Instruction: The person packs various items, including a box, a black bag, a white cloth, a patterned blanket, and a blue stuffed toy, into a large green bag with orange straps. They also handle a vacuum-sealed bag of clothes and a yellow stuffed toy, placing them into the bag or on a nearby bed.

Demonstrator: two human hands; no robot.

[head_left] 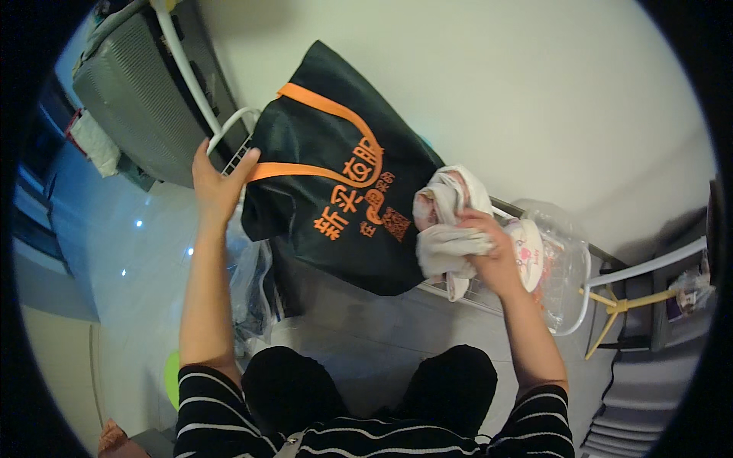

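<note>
A large dark green tote bag (328, 206) with orange printing and orange straps (313, 99) leans tilted in front of me on a white wire rack (588, 286). At the bag's left edge is my left hand (217, 179), thumb and fingers apart, the thumb beside the end of the lower strap. My right hand (496, 244) grips a bunched white cloth (454, 221) with pinkish patches, against the bag's right side. Just right of that hand lies a white item with a pink print (527, 248), partly covered by it. The bag hides much of the rack.
Clear plastic packaging (561, 237) sits at the rack's right end. A grey ribbed suitcase (137, 91) stands at the upper left. Crumpled clear plastic (250, 282) is on the floor below the bag. Yellow legs (615, 305) stand at the right, beside grey folded fabric (649, 397).
</note>
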